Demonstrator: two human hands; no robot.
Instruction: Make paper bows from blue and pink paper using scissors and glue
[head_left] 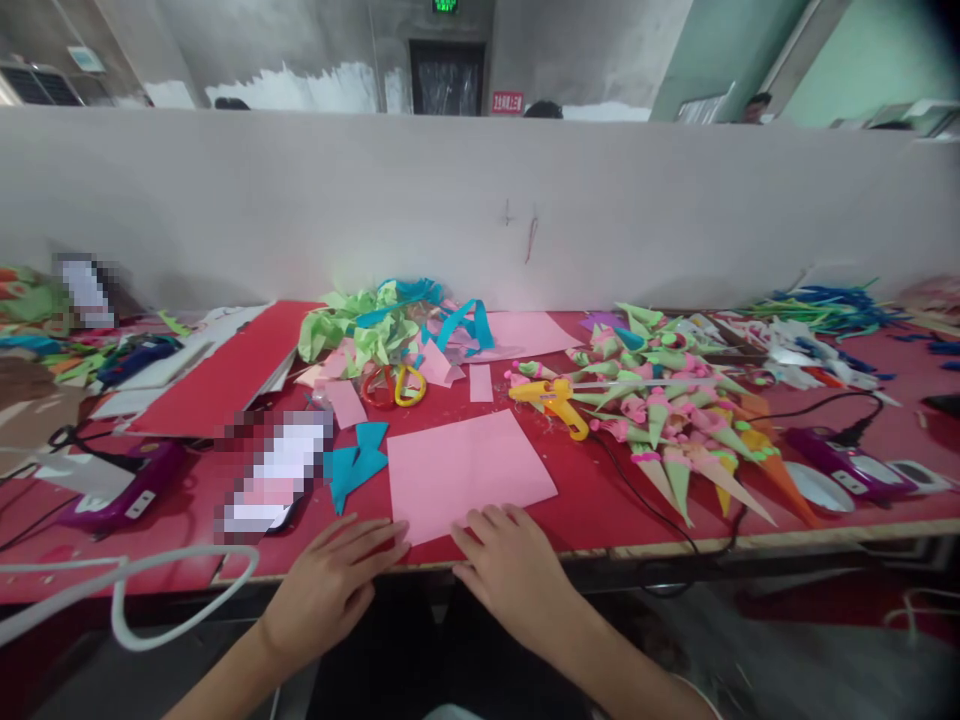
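Note:
A pink sheet of paper (469, 470) lies flat at the red table's front edge. My left hand (334, 580) rests by its near left corner, fingers stretched out and fingertips touching the paper. On the sheet's near edge lie the fingertips of my right hand (510, 570), slightly spread, with the thumb lower at the table edge. Neither hand grips anything that I can see. Blue paper pieces (356, 465) lie just beyond my left hand. A yellow hot glue gun (551, 400) sits beyond the sheet's right corner, and scissors with red and yellow handles (409, 385) lie behind the sheet.
Many paper cones (675, 410) are heaped at right. Crumpled green paper (360, 330) lies at the back. A phone (289, 470), a red board (225, 370) and a purple power strip (139, 485) are at left, a white looped tube (180, 555) in front. A grey partition (450, 210) stands behind.

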